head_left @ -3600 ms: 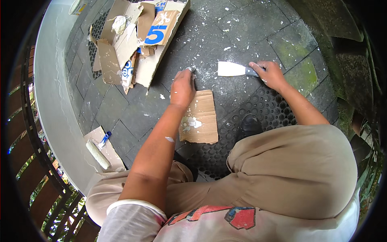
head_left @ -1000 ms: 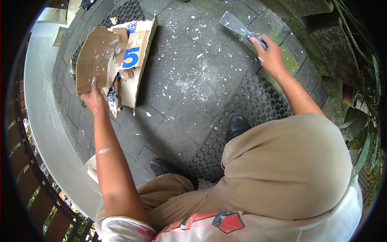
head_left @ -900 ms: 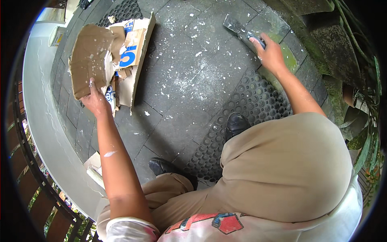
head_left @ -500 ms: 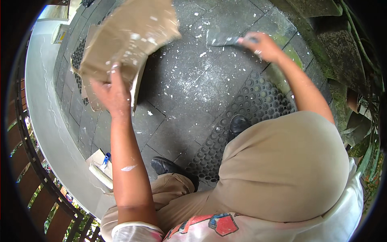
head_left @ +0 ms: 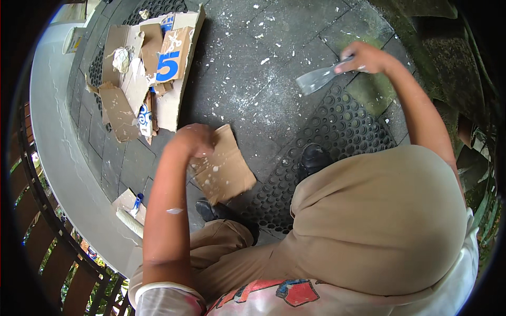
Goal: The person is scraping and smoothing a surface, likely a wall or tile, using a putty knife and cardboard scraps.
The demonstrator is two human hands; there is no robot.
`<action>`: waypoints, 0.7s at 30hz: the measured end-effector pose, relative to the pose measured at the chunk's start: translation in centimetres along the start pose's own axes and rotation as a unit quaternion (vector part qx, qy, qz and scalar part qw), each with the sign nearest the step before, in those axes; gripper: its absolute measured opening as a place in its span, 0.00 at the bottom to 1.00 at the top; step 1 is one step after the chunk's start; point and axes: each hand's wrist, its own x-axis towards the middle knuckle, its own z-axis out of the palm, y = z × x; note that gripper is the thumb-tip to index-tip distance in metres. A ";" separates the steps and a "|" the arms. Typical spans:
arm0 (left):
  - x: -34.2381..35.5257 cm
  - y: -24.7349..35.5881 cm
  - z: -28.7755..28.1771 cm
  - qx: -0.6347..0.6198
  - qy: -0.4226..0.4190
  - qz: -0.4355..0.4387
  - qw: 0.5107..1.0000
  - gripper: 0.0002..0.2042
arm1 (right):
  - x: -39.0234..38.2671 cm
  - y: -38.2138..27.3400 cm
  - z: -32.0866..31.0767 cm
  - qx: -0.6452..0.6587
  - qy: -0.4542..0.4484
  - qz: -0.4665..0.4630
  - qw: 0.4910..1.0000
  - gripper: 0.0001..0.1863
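My left hand (head_left: 197, 140), a little blurred, grips the upper edge of a brown piece of cardboard (head_left: 225, 167). White chips are scattered over its face, and it hangs just beyond my left shoe (head_left: 212, 209). Farther right, my right hand (head_left: 365, 58) is closed round the handle of a putty knife (head_left: 316, 80). The knife's broad, whitish-smeared blade points left, above the paving. White paint chips and dust (head_left: 266, 87) lie on the dark tiles between my hands.
At the far left a flattened cardboard box (head_left: 182, 97) carries torn cardboard and crumpled paper (head_left: 123, 59). A paint roller (head_left: 129, 223) and a blue-handled tool (head_left: 138, 202) lie near left. A white bucket (head_left: 71, 40) stands by the grey ledge (head_left: 52, 131). Perforated rubber matting (head_left: 337, 124) covers tiles beyond my right shoe.
My left hand has drawn the cardboard back toward me and right, uncovering the box and scraps. My right hand has moved slightly right, and the putty knife's blade now tilts downward.
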 end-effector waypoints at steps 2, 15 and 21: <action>0.2 1.8 0.6 -0.022 0.030 -0.020 0.999 0.17 | 1.3 -3.5 2.3 -0.060 0.008 -0.055 0.997 0.27; 1.2 1.6 0.7 -0.153 0.040 -0.015 0.987 0.25 | 2.9 -9.6 9.8 -0.032 0.032 -0.054 0.998 0.31; 1.7 2.0 0.0 -0.251 0.060 0.023 0.966 0.22 | 4.2 -9.6 10.1 -0.016 -0.040 -0.074 0.996 0.32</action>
